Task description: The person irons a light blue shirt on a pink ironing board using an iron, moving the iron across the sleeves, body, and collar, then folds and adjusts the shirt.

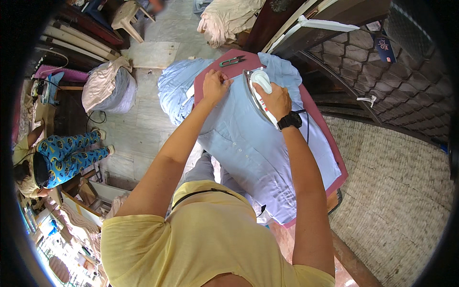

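Observation:
A light blue shirt (234, 136), with a row of small buttons, is spread over a maroon-covered ironing board (321, 125). Held by its pale green handle, a steam iron (260, 79) stands on the cloth near the board's far end, with my right hand (276, 99) closed round it. My left hand (216, 87) is at the shirt's far left edge, thumb and fingers drawn together in a pinch. What lies between those fingertips is too small to make out. Beyond both hands, green-handled thread snips (232, 61) lie on the bare maroon cover.
More blue cloth (174, 88) bulges over the board's left side. The iron's dark cord (307, 126) runs by my right wrist. A metal grille door (373, 81) stands close on the right. Cloth bundles (107, 88) and a stool (128, 19) are leftward; a person (62, 158) works there.

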Demonstrator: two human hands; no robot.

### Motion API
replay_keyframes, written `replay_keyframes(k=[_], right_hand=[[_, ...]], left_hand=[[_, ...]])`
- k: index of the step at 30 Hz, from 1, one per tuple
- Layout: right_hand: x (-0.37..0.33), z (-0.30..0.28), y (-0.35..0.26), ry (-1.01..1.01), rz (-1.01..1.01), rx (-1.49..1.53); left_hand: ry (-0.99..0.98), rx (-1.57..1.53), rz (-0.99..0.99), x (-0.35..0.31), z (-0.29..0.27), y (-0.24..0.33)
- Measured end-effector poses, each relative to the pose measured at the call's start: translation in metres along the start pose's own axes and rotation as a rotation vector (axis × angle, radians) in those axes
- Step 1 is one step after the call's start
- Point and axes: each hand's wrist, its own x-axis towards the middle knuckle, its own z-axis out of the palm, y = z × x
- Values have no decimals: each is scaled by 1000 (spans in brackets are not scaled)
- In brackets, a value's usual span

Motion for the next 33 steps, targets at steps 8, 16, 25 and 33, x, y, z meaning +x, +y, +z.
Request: replay_keyframes(k=[8,16,25,33], right_hand=[[-1,-3,-17,-127,-119,-20],[8,9,-32,-150,-107,-8],[-34,-33,27,-313,-46,-66],[-228,-112,284,-132,39,-582]], left_hand=[[-65,-285,-31,4,-1,-21],[-97,-417,-99,3,-6,-25],[-141,-60,-170,19,-4,-11],[-189,153,144,13,13,-16]])
